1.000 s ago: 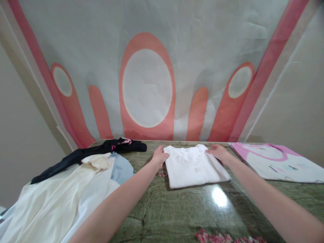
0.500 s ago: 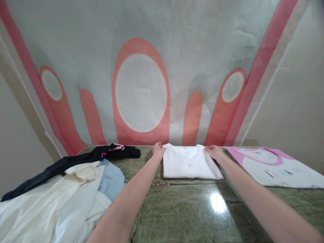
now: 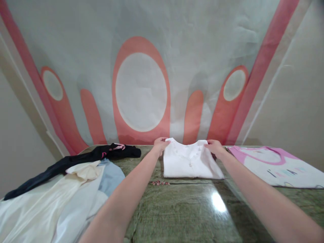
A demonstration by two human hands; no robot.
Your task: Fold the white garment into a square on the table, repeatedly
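Observation:
A white folded top point(image 3: 191, 167) with a scooped neckline and a small ornament on its front lies in the middle of the table. My left hand point(image 3: 161, 144) pinches its far left shoulder corner. At the far right shoulder, my right hand point(image 3: 214, 147) grips the cloth between thumb and fingers. Both shoulder corners are raised off the table, while the near folded edge rests on it. The fingertips beneath the fabric are partly hidden.
Left lies a heap of cream clothes point(image 3: 48, 206), a light blue garment point(image 3: 110, 177) and a black garment point(image 3: 83, 158). A pink-and-white shirt point(image 3: 286, 170) lies right. The green table point(image 3: 174, 212) meets a patterned backdrop point(image 3: 141, 135).
Both hands have risen slightly, lifting the far shoulder edge of the white top. My left hand has also shifted a little to the right. The other clothes stay put.

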